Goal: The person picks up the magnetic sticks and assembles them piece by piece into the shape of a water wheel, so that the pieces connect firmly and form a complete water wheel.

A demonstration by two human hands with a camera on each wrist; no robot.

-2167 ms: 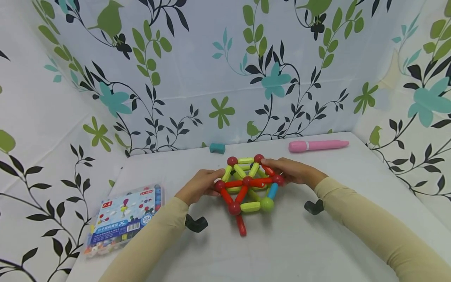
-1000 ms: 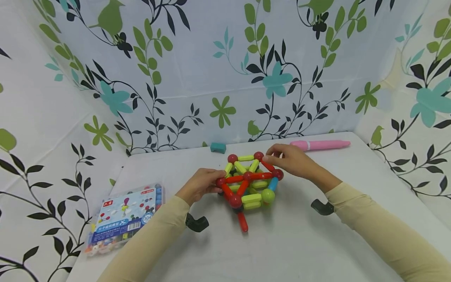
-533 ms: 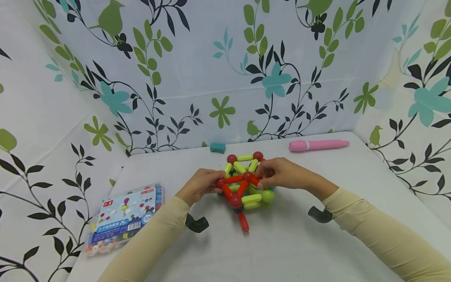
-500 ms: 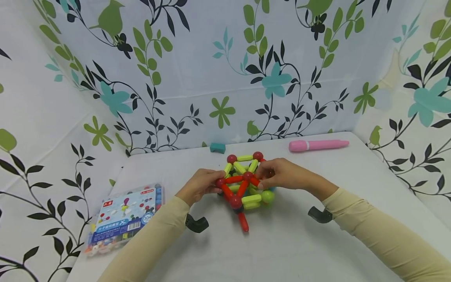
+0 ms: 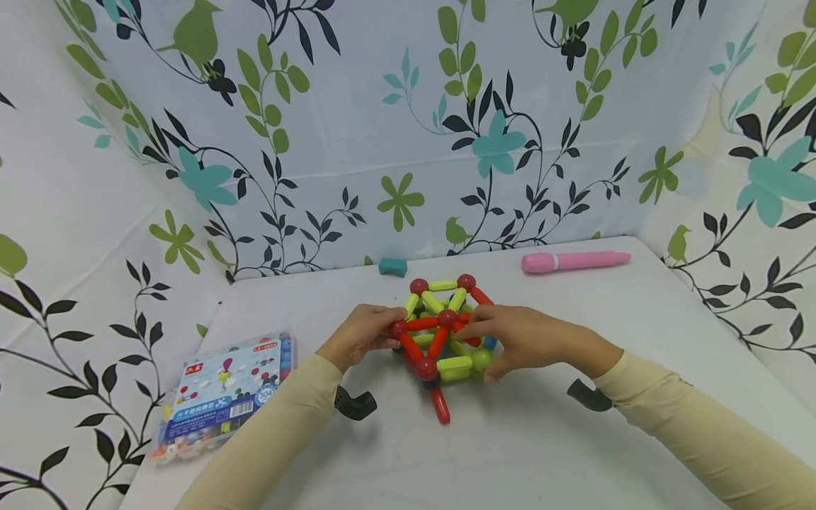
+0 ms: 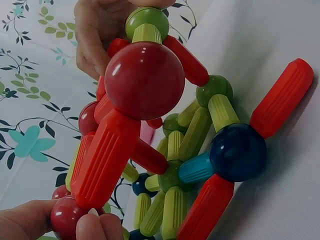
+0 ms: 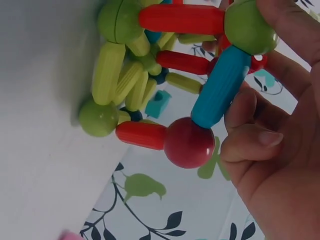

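A stick-and-ball structure [image 5: 436, 343] of red, yellow-green and blue rods joined by coloured balls stands mid-table. My left hand [image 5: 363, 336] pinches the dark red ball [image 6: 67, 216] at its left corner between thumb and fingers. At the right side, my right hand [image 5: 532, 340] has its fingers bent over the structure, the thumb by the green ball [image 7: 250, 27] and the index finger at the red rods near the central red ball [image 5: 447, 318]. A blue rod [image 7: 221, 87] runs from that green ball to a red ball [image 7: 189, 142]. One red rod [image 5: 440, 405] sticks out toward the front.
A clear case [image 5: 226, 393] of small coloured parts with a printed label lies at the left. Behind the structure are a small teal block [image 5: 392, 267] and a pink pen-shaped object [image 5: 576, 261]. Patterned cloth [image 5: 357, 127] hangs behind the table.
My right hand has left the far right corner, come to the red rod by the centre, then shifted slightly right and nearer, its thumb down by the green ball. The left hand keeps its place.
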